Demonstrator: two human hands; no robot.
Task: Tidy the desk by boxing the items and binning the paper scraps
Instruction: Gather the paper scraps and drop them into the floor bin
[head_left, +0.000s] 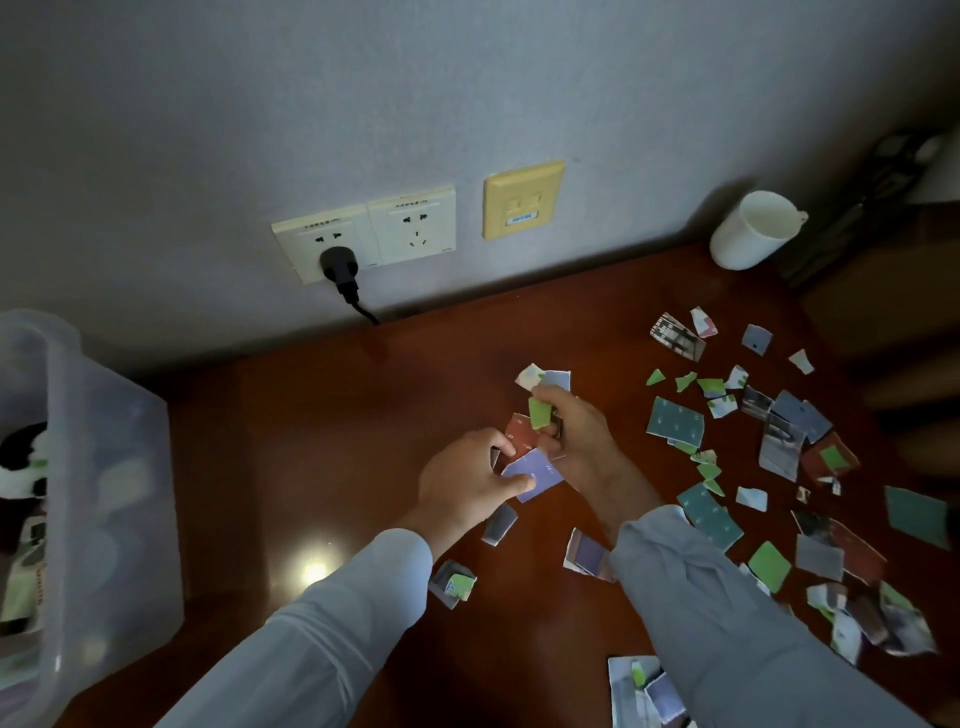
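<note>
— Two hands are seen from above over a dark red-brown wooden desk (363, 415). What is held?

— A bunch of torn paper scraps (540, 415) is gripped in the right hand (576, 441), its fingers closed around green, red and pale pieces. A lilac paper scrap (537, 475) is pinched between thumb and fingers of the left hand (467, 483), right beside that bunch.

— Where is the rest of the paper?

— Many loose coloured scraps (779, 467) are scattered across the right half of the desk, with a few near the grey sleeves (337, 623).

— And the box?

— A clear plastic storage box (104, 493) is placed at the left edge, with items inside that cannot be told apart. A white mug (753, 231) is set near the wall, and a black plug (340, 265) is seated in a wall socket.
</note>
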